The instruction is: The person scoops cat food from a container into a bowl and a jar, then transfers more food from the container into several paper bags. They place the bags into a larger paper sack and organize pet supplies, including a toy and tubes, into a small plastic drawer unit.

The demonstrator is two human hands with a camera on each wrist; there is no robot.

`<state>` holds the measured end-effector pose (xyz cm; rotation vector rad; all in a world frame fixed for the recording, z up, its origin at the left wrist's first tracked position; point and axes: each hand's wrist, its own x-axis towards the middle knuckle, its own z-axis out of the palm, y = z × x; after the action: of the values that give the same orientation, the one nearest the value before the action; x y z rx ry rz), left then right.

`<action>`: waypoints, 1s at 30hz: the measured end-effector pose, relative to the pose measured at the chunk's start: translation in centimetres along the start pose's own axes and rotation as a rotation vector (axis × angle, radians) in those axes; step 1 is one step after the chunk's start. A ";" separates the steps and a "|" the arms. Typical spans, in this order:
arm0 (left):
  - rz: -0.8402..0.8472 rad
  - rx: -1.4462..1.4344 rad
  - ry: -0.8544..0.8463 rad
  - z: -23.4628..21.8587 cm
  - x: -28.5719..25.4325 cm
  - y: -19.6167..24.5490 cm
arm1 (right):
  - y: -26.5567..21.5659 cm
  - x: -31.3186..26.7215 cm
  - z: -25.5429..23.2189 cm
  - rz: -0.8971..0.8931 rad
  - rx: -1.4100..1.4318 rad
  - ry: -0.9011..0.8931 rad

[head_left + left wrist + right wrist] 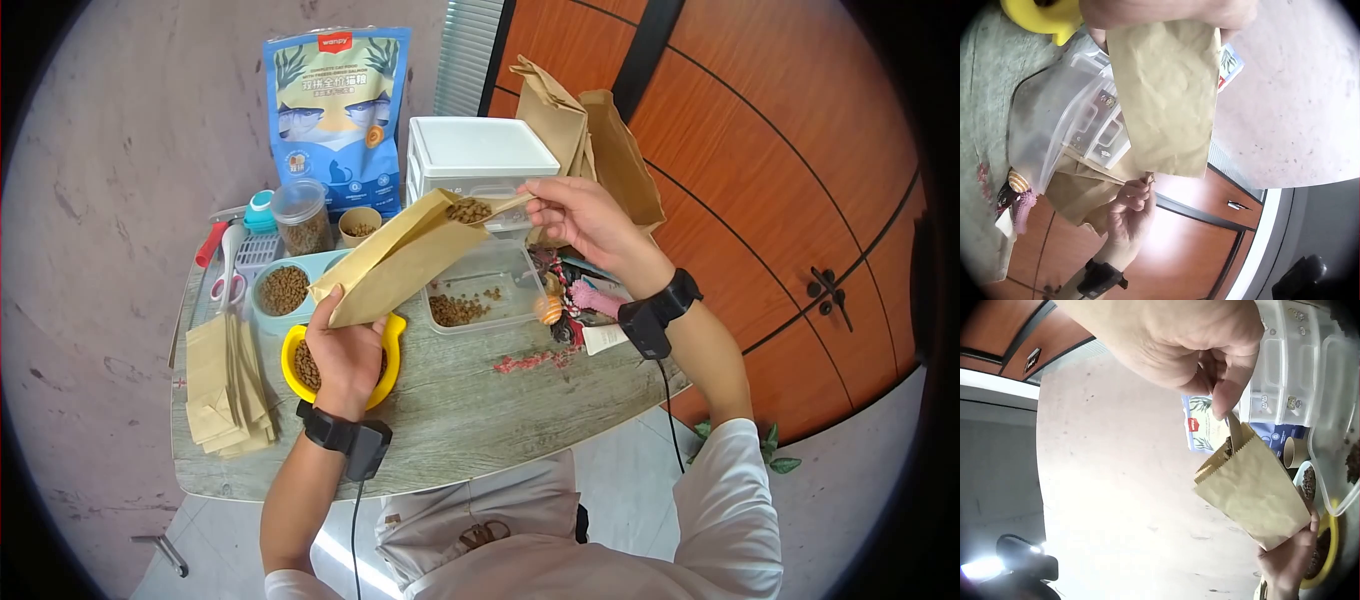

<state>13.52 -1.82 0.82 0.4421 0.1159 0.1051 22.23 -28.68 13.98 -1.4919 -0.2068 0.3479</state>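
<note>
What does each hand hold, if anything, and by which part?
The left hand holds a rectangular brown paper bag by its bottom end; the right hand pinches a light-brown spoon, loaded with brown kibble pellets, by its handle's end.

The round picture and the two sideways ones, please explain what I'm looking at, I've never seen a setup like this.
There's no robot here, just a person's bare hands. The round picture comes from a camera on the head, looking down. The other two come from the black wrist cameras, one per arm. The left hand holds an open paper bag. The right hand pinches a spoon carrying brown kibble at the bag's mouth. On the table are a yellow bowl, a pale blue dish and a clear bin, all with kibble, plus more paper bags and a cat food pouch.
</note>
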 end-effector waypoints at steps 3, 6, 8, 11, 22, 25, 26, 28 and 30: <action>-0.049 -0.013 -0.013 0.4 -0.3 0.1 | -0.1 0.2 1.8 -0.081 -0.132 0.005; -0.092 -0.049 -0.088 0.1 -0.1 0.0 | -0.5 -0.5 4.7 -0.289 -0.450 0.005; -0.106 -0.048 -0.092 0.4 -0.2 0.1 | 0.0 -0.9 5.5 -0.466 -0.582 -0.026; -0.130 -0.065 -0.113 0.4 -0.1 0.2 | -0.3 -1.3 5.9 -0.774 -0.815 -0.029; -0.131 -0.227 -0.129 0.8 -0.3 0.1 | 0.6 -0.3 1.1 -0.607 -0.407 0.248; -0.160 -0.253 -0.158 0.8 -0.3 -0.1 | 4.1 -0.3 0.6 -0.452 -0.696 0.154; -0.186 -0.270 -0.175 0.9 -0.4 -0.1 | 5.2 -0.5 0.6 -0.362 -0.910 0.106; -0.216 -0.281 -0.194 1.0 -0.5 -0.3 | 7.2 -0.4 1.2 -0.431 -1.016 0.088; -0.265 -0.316 -0.220 1.2 -0.7 -0.4 | 8.8 0.2 1.5 -0.500 -1.118 0.069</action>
<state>13.05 -2.77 1.77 0.1185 -0.0591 -0.1848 21.06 -26.82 5.36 -2.4500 -0.7910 -0.2966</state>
